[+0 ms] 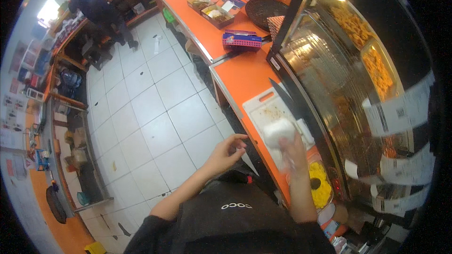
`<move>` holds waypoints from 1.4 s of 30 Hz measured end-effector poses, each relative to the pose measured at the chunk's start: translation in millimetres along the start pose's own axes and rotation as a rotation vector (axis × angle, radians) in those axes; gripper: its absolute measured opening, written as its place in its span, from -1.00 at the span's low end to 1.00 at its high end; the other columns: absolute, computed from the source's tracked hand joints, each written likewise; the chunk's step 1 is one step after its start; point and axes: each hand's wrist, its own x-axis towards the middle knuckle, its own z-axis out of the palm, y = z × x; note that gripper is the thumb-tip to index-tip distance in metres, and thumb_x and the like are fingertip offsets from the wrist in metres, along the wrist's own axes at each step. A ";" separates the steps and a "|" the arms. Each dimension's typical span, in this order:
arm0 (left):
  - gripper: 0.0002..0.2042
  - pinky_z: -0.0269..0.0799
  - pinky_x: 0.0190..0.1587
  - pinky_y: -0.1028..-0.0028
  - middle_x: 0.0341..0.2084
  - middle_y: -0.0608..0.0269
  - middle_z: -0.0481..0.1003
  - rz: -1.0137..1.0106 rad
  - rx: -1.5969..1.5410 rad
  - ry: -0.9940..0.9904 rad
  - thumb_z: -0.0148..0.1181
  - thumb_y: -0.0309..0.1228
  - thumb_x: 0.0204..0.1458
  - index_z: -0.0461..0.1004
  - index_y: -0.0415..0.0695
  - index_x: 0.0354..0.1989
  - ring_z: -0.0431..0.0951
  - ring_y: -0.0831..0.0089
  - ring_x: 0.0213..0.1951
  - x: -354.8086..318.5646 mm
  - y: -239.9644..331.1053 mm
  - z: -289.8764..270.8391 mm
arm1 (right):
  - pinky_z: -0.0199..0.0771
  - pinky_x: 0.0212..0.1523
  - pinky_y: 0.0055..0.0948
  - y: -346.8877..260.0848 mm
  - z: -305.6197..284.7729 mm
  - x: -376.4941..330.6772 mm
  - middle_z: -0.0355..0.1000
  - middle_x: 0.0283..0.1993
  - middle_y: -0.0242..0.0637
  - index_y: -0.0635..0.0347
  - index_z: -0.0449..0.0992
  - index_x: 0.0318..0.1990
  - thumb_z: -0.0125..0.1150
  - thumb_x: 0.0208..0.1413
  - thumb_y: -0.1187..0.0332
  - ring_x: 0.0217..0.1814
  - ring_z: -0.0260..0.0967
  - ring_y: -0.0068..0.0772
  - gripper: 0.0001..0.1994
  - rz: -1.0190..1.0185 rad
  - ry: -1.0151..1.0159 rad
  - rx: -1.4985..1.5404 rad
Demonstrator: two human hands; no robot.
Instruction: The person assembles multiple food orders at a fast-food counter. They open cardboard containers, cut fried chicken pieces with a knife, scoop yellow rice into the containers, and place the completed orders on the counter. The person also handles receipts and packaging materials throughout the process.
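Over the white cutting board, my right hand grips a rounded white bundle. Motion blurs both hand and bundle, so I cannot tell whether it is cloth, paper or something wrapped. Brown crumbs are scattered on the board beyond it. A large dark-bladed knife lies along the board's right side, its white handle close to my right fingers. My left hand hovers by the counter's front edge, fingers loosely curled and thumb apart, with nothing visible in it.
To the right stands a glass display case with trays of fried food. Farther along the orange counter are a blue and pink box, open food boxes and a black round tray. Another person stands at the far left.
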 end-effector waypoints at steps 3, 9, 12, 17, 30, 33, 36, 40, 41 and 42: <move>-0.60 0.50 -0.02 0.43 -0.19 0.24 0.56 -0.084 0.044 0.105 0.23 -0.48 0.21 0.43 -0.10 0.24 0.57 0.47 -0.12 23.7 -35.5 -45.9 | 0.50 0.21 -0.35 -13.1 54.5 134.6 0.39 0.22 -0.18 0.32 0.28 0.36 0.41 0.10 0.50 0.23 0.40 -0.36 -0.33 -0.188 -0.136 -0.105; -0.61 0.48 0.05 0.33 -0.17 0.25 0.61 -0.265 -0.010 0.138 0.27 -0.32 0.25 0.44 -0.08 0.22 0.58 0.45 -0.03 102.4 -71.8 -126.2 | 0.51 0.14 -0.35 -66.8 136.7 397.4 0.48 0.17 -0.22 0.16 0.41 0.24 0.46 0.12 0.20 0.16 0.48 -0.37 -0.43 -0.408 0.082 -1.017; -0.58 0.49 0.05 0.33 -0.11 0.19 0.61 -0.219 0.020 0.115 0.24 -0.28 0.28 0.39 -0.11 0.27 0.57 0.40 0.03 149.3 -77.6 -156.6 | 0.55 0.06 -0.14 -80.0 148.5 487.9 0.58 0.04 -0.15 0.08 0.62 0.07 0.34 0.05 0.13 0.08 0.57 -0.04 -0.56 -0.003 -0.441 -1.523; -0.45 0.56 -0.05 0.33 -0.01 0.11 0.48 -0.295 -0.268 0.214 0.19 -0.25 0.32 0.19 -0.17 0.39 0.53 0.37 0.00 227.4 -78.7 -179.2 | 0.60 0.00 -0.17 -22.9 122.2 481.0 0.61 0.02 -0.09 0.09 0.67 -0.01 0.47 -0.21 -0.03 0.04 0.58 -0.07 -0.42 0.138 -0.779 -1.569; -0.24 0.62 -0.17 0.27 -0.04 -0.08 0.48 -0.575 0.003 -0.376 0.20 -0.60 0.06 -0.04 -0.16 0.43 0.56 0.24 -0.08 326.9 -96.6 -184.5 | 0.59 -0.03 -0.18 21.9 100.4 383.7 0.59 0.10 -0.16 0.04 0.56 0.20 0.61 -0.16 0.07 0.06 0.55 -0.21 -0.30 0.533 -0.518 -1.258; -0.33 0.57 -0.08 0.27 -0.04 -0.14 0.49 -0.099 0.247 -0.365 0.15 -0.65 0.00 0.13 -0.21 0.37 0.58 0.18 -0.06 342.0 -96.4 -193.0 | 0.59 -0.05 -0.14 8.2 89.4 368.7 0.59 0.08 -0.18 0.04 0.54 0.23 0.57 -0.12 0.03 0.04 0.55 -0.21 -0.30 0.550 -0.529 -1.189; -0.41 0.53 0.00 0.23 -0.06 -0.14 0.51 0.175 0.426 -0.226 0.10 -0.69 0.01 0.25 -0.25 0.30 0.59 0.11 -0.05 354.0 -96.1 -203.4 | 0.58 -0.05 -0.10 29.2 84.4 366.7 0.60 0.01 -0.20 0.07 0.57 0.14 0.51 -0.11 0.07 0.01 0.55 -0.19 -0.39 0.565 -0.438 -1.243; -0.49 0.49 0.10 0.19 -0.04 -0.15 0.53 0.386 0.317 -0.146 0.04 -0.73 0.05 0.31 -0.29 0.25 0.58 0.02 0.01 377.4 -105.0 -213.4 | 0.51 0.08 -0.09 113.0 91.9 410.4 0.58 0.02 -0.20 0.06 0.57 0.09 0.36 -0.01 0.20 0.08 0.49 -0.15 -0.54 0.229 -0.312 -1.472; -0.51 0.48 0.11 0.18 -0.03 -0.15 0.52 0.443 0.425 -0.127 0.03 -0.71 0.07 0.31 -0.31 0.24 0.57 0.02 0.03 384.7 -110.6 -219.2 | 0.49 0.11 -0.09 133.5 99.0 425.6 0.57 0.02 -0.20 0.06 0.57 0.08 0.32 0.01 0.23 0.10 0.47 -0.13 -0.57 0.058 -0.253 -1.593; -0.53 0.48 0.12 0.18 -0.02 -0.15 0.52 0.486 0.495 -0.113 0.03 -0.70 0.09 0.31 -0.32 0.23 0.57 0.02 0.04 391.9 -118.0 -224.3 | 0.48 0.14 -0.09 148.2 107.3 437.4 0.57 0.02 -0.20 0.05 0.57 0.07 0.28 0.03 0.27 0.12 0.46 -0.12 -0.60 -0.126 -0.172 -1.730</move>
